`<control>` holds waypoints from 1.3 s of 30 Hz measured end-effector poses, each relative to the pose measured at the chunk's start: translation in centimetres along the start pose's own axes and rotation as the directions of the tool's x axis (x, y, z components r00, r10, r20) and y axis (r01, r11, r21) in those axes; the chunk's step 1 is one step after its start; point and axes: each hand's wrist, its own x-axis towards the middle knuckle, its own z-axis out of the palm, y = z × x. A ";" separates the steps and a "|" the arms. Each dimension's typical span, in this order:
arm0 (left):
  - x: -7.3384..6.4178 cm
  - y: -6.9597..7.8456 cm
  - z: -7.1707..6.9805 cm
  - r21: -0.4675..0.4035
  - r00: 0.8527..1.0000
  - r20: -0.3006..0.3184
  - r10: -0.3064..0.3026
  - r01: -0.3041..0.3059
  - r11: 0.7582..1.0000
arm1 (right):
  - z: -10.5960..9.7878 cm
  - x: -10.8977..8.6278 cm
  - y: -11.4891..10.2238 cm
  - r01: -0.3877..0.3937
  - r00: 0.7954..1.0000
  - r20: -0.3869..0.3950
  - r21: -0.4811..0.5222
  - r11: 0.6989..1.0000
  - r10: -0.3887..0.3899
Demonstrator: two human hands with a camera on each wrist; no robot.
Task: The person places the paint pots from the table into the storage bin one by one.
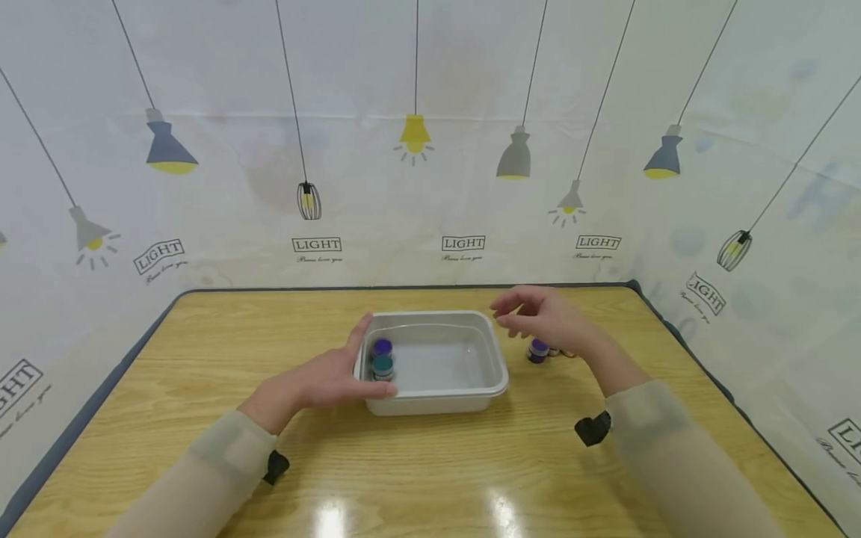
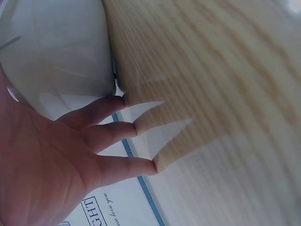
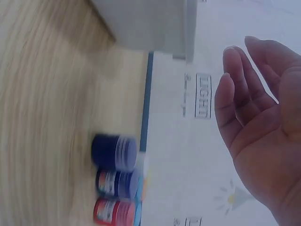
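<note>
Taking twelve o'clock as straight away from the person, here on the left is the left hand, fingers straight and spread, bracing the nine o'clock end of a white rectangular plastic tray, thumb lying along the near rim. It's touching the tray, not wrapped around it. The tray sits level on the light wood-grain table, long axis running nine to three. Tucked inside its nine o'clock end, two squat jars stand upright, lids up: a purple-topped jar and, at its six o'clock, a teal-topped jar.

Across to the right now, and there's the right hand, fingers loosely bent, nothing in them, tips pointing to nine, just beside the tray's far corner. And here's the key relation: a small dark purple-blue jar stands on the table at about four o'clock from those fingertips, lower and apart from them, its short axis upright. The right hand is clearly the nearer one. A blue jar and a red jar line up beyond it toward three, mostly behind the wrist from above.
</note>
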 end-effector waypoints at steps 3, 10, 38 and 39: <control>0.0 0.0 0.0 0.005 1.000 0.003 -0.002 0.002 1.000 | -1.2 -1.1 1.2 -0.037 0.999 -0.019 -0.007 0.999 0.037; 0.0 -0.2 0.1 0.001 1.000 0.008 -0.003 0.003 1.000 | -3.1 -3.6 4.5 -0.073 0.996 -0.048 -0.016 0.997 0.072; -0.1 -0.3 -0.2 -0.015 1.000 0.010 0.006 -0.006 1.000 | -5.5 -5.4 12.4 -0.279 0.959 -0.075 -0.112 0.954 0.272; -0.1 -0.3 -0.2 -0.016 1.000 0.012 0.008 -0.008 1.000 | -5.5 -5.4 12.5 -0.284 0.958 -0.075 -0.111 0.952 0.277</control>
